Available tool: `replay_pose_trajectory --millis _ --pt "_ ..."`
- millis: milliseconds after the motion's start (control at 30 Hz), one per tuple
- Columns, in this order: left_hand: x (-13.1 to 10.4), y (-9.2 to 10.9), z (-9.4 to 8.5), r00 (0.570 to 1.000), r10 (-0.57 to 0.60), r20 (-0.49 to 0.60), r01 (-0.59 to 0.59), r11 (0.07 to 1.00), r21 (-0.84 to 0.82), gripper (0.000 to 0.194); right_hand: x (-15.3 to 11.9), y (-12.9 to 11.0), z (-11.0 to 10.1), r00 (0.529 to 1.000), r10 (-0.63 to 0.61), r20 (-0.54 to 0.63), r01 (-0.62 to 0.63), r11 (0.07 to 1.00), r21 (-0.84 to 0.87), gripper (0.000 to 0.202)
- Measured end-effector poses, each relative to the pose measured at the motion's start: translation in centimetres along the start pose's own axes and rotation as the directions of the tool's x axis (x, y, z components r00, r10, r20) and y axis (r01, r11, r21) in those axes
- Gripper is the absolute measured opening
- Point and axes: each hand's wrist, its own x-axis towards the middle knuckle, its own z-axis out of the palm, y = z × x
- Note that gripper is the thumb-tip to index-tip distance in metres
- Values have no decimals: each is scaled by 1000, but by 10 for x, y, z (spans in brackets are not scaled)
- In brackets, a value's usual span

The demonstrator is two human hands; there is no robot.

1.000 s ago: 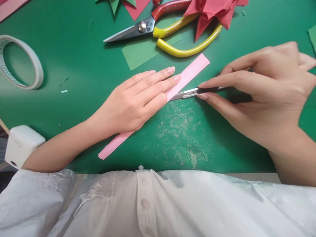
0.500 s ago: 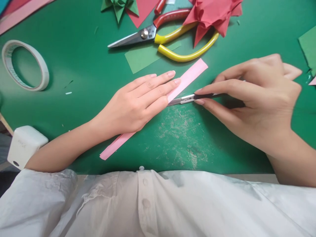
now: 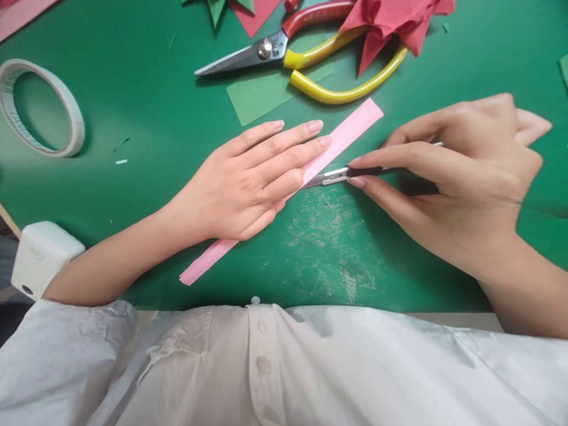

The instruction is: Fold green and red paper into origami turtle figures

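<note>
A long folded strip of pink paper (image 3: pixel 355 125) lies slantwise on the green work surface. Across its middle my left hand (image 3: pixel 252 180) rests flat, fingers stretched out and pressing on the paper. My right hand (image 3: pixel 461 171) is closed in a pinch on a slim craft knife (image 3: pixel 336 176) with a dark handle and a metal holder. The knife's blade points left and reaches to the strip's lower edge beside my left thumb and forefinger; its tip is hidden at the paper.
Scissors (image 3: pixel 266 48) with red and yellow handles lie beyond the strip, over green paper (image 3: pixel 255 97). Folded red paper (image 3: pixel 394 23) overlaps their handles. A tape roll (image 3: pixel 77 121) lies at left, above a white block-shaped device (image 3: pixel 47 254) by my left forearm.
My left hand and its fingertips have shifted slightly to the right along the strip, and the thumb now shows below. The background has moved a little up with the camera. The knife stays pinched.
</note>
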Motion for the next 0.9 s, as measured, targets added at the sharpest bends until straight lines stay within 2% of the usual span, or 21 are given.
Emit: replay_pose_trajectory --millis 200,400,600,800,900 --pt "0 -2 -4 999 14 41 -13 1000 -17 42 0 -1 -2 999 1 46 -1 1000 -1 19" --pt "-1 -4 -11 990 52 128 -54 998 17 68 1 -5 -1 999 -37 17 37 999 -12 20" --pt "-2 -7 -12 992 66 106 -73 995 67 54 2 -5 -3 999 -10 52 11 1000 -17 24" --pt "-2 -9 -13 990 55 133 -60 998 34 58 4 -10 -3 995 27 93 -25 999 -25 35" --pt "-2 -9 -12 993 66 98 -70 997 40 54 3 -9 -5 997 5 79 -5 1000 -3 30"
